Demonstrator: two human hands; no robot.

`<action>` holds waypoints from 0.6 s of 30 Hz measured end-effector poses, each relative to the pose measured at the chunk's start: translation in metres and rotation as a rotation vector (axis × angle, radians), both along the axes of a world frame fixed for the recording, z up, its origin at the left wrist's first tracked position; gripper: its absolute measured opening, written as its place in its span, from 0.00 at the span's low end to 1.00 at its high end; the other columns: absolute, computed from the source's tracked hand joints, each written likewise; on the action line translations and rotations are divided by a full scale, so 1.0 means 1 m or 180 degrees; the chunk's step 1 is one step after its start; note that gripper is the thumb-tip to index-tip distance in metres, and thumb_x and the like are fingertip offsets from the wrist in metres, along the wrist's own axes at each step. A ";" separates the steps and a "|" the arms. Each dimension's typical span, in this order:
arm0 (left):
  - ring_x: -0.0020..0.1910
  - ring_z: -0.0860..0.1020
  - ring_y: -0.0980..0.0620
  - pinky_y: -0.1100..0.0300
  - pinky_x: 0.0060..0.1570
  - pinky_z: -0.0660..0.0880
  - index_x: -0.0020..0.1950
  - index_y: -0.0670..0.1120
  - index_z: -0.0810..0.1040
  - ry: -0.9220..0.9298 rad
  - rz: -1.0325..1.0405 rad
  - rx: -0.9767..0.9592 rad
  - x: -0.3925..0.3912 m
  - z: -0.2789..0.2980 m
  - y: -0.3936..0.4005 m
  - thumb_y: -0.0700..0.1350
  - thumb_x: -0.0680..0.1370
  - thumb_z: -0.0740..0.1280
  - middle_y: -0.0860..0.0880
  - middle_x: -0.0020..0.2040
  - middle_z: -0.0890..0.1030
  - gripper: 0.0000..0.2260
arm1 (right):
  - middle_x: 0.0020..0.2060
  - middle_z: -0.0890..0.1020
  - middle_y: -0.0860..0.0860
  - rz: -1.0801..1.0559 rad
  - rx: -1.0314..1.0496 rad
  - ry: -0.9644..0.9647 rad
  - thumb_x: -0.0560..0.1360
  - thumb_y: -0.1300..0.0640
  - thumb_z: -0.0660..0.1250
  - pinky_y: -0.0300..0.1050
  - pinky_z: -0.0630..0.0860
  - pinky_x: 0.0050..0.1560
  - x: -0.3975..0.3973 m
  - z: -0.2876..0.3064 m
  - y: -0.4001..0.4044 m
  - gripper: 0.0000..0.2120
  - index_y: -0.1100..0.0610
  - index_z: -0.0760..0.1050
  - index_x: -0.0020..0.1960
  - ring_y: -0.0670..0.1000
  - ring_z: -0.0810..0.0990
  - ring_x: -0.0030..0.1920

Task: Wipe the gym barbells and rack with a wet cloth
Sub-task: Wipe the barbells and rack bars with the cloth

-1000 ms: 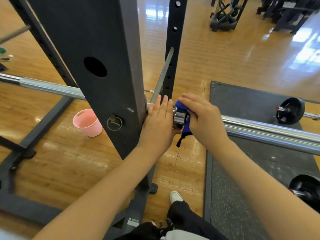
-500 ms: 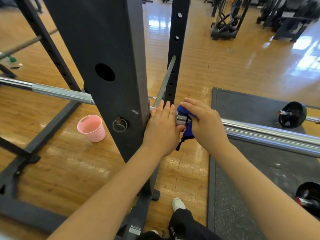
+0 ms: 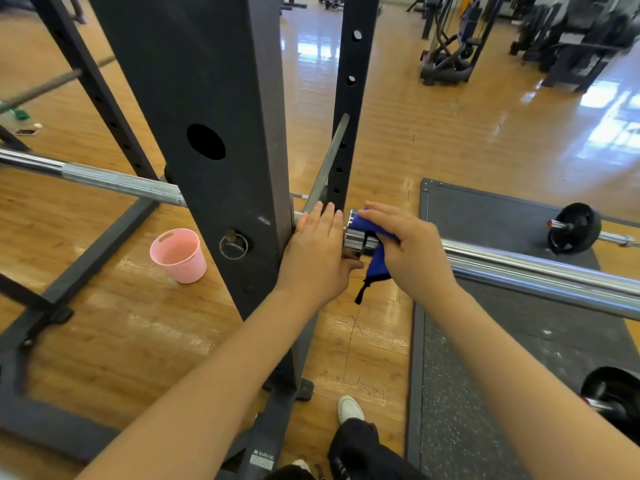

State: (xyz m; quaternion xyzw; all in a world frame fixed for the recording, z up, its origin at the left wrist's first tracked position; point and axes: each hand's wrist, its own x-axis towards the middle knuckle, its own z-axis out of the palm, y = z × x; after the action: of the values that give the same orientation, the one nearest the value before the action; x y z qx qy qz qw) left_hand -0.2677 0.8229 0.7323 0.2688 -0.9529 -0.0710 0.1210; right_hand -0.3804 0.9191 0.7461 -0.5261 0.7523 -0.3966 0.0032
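Landmark: the rack upright.

Nearest, a white shoe on the wood floor at the foot of the upright.

Just right of the upright, the left hand lies over the barbell, fingers straight and together, thumb under the bar; it steadies rather than clamps.

Touching it on the far side from the upright, the right hand is closed around the blue cloth and presses it on the chrome collar; a tail of cloth hangs below.

The step in hand looks like wiping the collar. The next move probably calls for sliding the cloth along the sleeve, away from the upright.

Left of the upright, a pink bucket on the floor.

Farther right, a small plated bar on the dark mat.
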 end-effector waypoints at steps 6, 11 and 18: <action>0.76 0.50 0.48 0.56 0.73 0.43 0.77 0.41 0.52 -0.0029 -0.0026 0.0039 0.000 0.002 -0.001 0.58 0.78 0.62 0.45 0.77 0.55 0.35 | 0.59 0.79 0.58 0.0218 -0.0033 0.0650 0.66 0.79 0.65 0.54 0.68 0.64 0.007 -0.015 0.012 0.24 0.62 0.79 0.58 0.58 0.76 0.62; 0.75 0.56 0.49 0.58 0.73 0.47 0.76 0.42 0.59 0.0271 -0.0023 0.0153 -0.002 0.001 -0.003 0.50 0.79 0.59 0.45 0.75 0.61 0.27 | 0.58 0.80 0.59 0.0334 0.0041 0.1154 0.63 0.79 0.69 0.56 0.65 0.64 0.010 -0.021 0.021 0.26 0.64 0.78 0.59 0.60 0.76 0.61; 0.75 0.55 0.50 0.57 0.73 0.46 0.75 0.45 0.61 0.0308 -0.0052 0.0414 -0.002 0.005 -0.005 0.58 0.75 0.65 0.47 0.75 0.62 0.33 | 0.60 0.78 0.62 0.0144 0.0182 0.0662 0.65 0.75 0.68 0.55 0.68 0.64 0.009 -0.001 -0.006 0.24 0.66 0.77 0.61 0.63 0.74 0.63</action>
State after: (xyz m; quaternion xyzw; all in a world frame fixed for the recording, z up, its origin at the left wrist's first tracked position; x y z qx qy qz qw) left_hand -0.2701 0.8182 0.7378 0.2645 -0.9415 -0.1467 0.1486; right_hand -0.3715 0.9135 0.7454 -0.5809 0.7475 -0.3182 -0.0510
